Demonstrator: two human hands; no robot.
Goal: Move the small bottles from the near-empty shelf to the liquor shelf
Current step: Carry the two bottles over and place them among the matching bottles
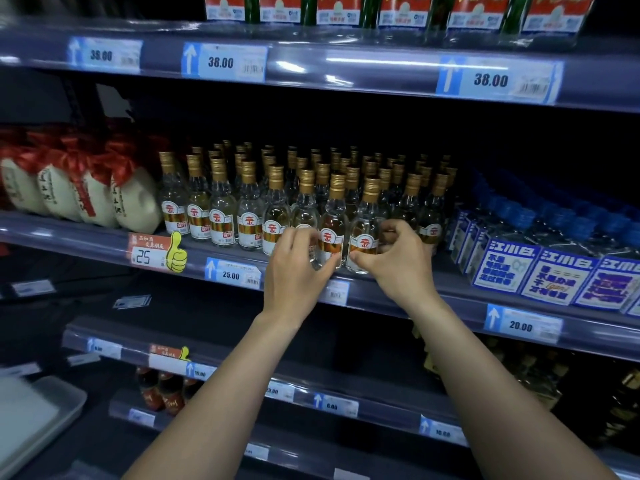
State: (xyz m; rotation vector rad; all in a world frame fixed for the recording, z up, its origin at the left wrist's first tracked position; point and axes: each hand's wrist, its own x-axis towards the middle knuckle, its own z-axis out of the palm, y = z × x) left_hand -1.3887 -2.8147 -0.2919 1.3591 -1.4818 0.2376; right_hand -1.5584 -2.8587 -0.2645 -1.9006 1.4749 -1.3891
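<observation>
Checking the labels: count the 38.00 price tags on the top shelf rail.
3 price tags on the top shelf rail: one far left, one left of centre, one at right. Others may sit beyond the frame.

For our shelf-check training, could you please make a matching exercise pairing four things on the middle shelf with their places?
Things:
1. White jars with red ribbons
2. Small gold-capped bottles
3. Blue-labelled packs
4. Thumbs-up price card

Places:
A. Far right end of the shelf
B. On the shelf's front edge strip
C. Far left end of the shelf
D. Middle of the shelf, where the left hand and right hand reach

Pairs: 1-C, 2-D, 3-A, 4-B
</observation>
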